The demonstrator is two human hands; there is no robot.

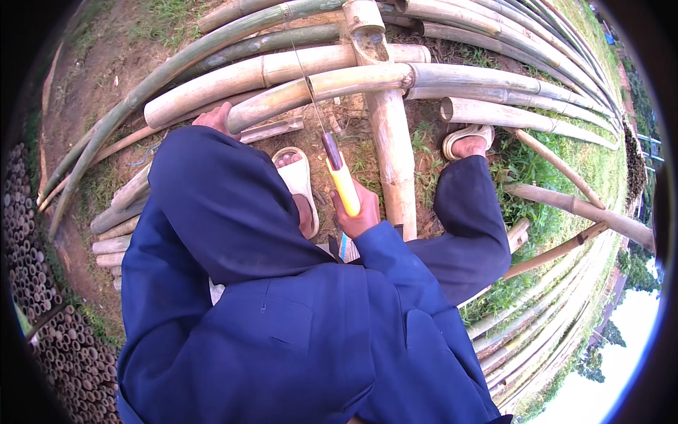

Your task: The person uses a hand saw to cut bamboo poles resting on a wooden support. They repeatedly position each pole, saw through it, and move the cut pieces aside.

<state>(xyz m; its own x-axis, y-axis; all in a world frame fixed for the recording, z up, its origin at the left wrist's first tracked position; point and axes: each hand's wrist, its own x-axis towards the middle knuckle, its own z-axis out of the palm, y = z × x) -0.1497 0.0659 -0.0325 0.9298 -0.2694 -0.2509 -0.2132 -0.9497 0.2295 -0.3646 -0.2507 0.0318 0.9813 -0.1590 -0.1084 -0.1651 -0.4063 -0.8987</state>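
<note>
R hand (pixel 364 212) closed round handle of saw (pixel 331 150); blade lies across bamboo pole (pixel 275 100), far side of knees (pixel 187 166), just L of post (pixel 392 155). L hand (pixel 215 118) by pole's L end, part hidden, can't tell grip. Prob. best: steady pole w/ L, keep blade sq., long even strokes, ease off approx. at breakthrough.

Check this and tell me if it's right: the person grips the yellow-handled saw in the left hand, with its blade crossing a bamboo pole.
Wrong hand: the head view shows the saw gripped in the right hand, not the left hand. The rest stands: yellow handle, blade crossing a bamboo pole.
</note>
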